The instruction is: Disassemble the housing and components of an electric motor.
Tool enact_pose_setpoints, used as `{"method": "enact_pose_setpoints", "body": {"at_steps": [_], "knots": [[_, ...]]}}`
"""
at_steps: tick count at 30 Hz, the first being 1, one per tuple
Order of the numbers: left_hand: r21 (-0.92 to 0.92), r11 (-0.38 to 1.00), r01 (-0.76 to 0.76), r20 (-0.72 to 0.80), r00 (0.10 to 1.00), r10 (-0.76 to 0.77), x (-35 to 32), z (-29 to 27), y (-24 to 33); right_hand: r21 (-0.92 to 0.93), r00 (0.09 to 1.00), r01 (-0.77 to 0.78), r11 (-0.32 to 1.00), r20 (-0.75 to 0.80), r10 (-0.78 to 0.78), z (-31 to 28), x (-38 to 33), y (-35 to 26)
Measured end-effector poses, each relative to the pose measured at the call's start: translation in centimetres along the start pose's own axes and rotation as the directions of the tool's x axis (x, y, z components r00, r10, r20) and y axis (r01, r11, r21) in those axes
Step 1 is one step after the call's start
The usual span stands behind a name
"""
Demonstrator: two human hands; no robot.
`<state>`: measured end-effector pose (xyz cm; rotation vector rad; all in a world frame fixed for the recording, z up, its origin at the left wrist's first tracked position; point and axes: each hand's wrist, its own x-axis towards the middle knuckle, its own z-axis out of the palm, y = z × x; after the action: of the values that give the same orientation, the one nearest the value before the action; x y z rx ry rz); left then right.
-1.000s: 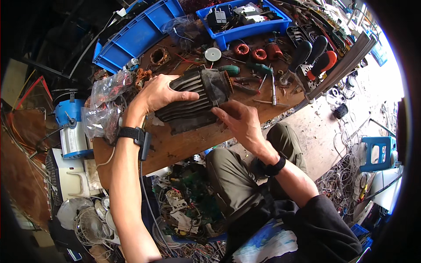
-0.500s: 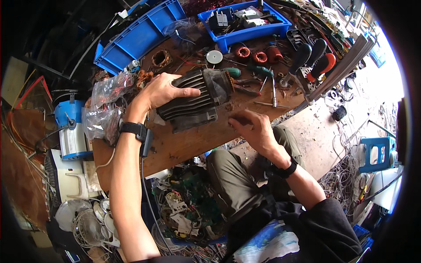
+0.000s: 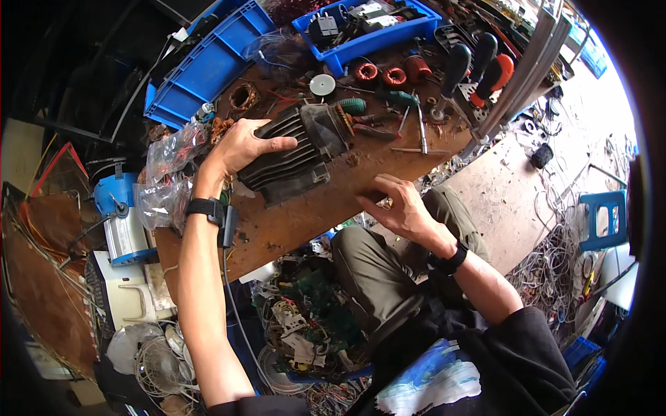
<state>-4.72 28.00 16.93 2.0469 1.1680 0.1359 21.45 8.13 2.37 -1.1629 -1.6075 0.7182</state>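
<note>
A dark electric motor housing (image 3: 284, 152) with cooling fins lies tilted on the brown workbench (image 3: 291, 220). Copper-coloured windings show at its right end. My left hand (image 3: 241, 149) grips the housing's left end, thumb laid across the fins and the other fingers partly hidden. Just off the bench's near edge, to the right of the motor, hovers my right hand (image 3: 402, 208). Its fingers are loosely bent, thumb apart, with nothing visible in them. Pliers (image 3: 374, 130) with red-and-black handles lie beyond the motor, near a T-handled tool (image 3: 422, 132).
Blue bins (image 3: 201, 66) stand along the back, one crate (image 3: 388, 40) full of parts. Copper coils (image 3: 393, 76) and a white disc (image 3: 322, 84) lie behind the motor. Screwdrivers (image 3: 485, 59) stand at right beside a metal post (image 3: 524, 76). Circuit boards (image 3: 312, 298) fill a container below.
The whole view has shifted slightly, so the bench and motor appear further left. My left hand keeps its hold on the motor. My right hand's fingers have spread a little from the thumb.
</note>
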Motion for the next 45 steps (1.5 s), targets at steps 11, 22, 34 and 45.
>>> {"method": "enact_pose_setpoints", "body": {"at_steps": [11,22,34,45], "knots": [[-0.002,1.000,-0.014,0.012,1.000,0.014,-0.1,-0.1,0.2,-0.096,0.992,0.118,0.988,-0.026,-0.121,0.6,-0.3,1.4],[0.062,0.997,-0.046,-0.044,0.998,0.049,-0.9,0.9,0.9,-0.096,0.978,0.185,0.978,-0.081,-0.193,1.0,-0.4,2.2],[0.158,0.987,-0.015,-0.057,0.998,0.024,-1.7,0.8,1.7,-0.014,0.981,0.195,0.981,-0.019,-0.195,0.4,-0.3,2.4],[0.393,0.919,-0.040,-0.189,0.974,0.124,-4.3,3.3,1.6,0.151,0.971,0.239,0.959,-0.012,-0.240,-0.2,-0.6,2.8]]}}
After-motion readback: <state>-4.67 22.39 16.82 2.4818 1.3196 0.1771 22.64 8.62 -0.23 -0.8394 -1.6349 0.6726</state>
